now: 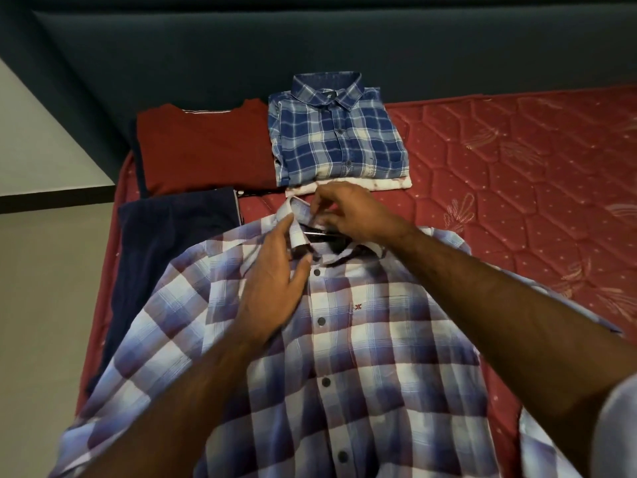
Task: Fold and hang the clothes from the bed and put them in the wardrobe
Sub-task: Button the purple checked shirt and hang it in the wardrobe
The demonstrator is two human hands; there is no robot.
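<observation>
Both hands work at the collar of the checked shirt [344, 339]. Left hand [275, 284] lies on the shirt just left of the button placket, thumb and fingers pinching the left collar flap [297, 232]. Right hand [348, 215] sits over the collar opening, fingers curled down and pinching at the collar band where a dark hanger [319, 234] shows inside the neck; whether it grips fabric or hanger cannot be told.

Checked shirt lies flat, front up and buttoned, on the red mattress [499, 167]. Its long axis runs from the viewer toward the headboard [310, 46], collar pointing at the headboard, hem nearest the viewer. Both forearms cross the shirt's body to reach the collar.

Beyond the collar, toward the headboard, a folded blue plaid shirt [337, 139] rests on a white folded item [389, 184]. Left of that shirt lies a folded red garment [203, 150]. Dark navy trousers [162, 243] lie along the checked shirt's left side, partly under its sleeve.
</observation>
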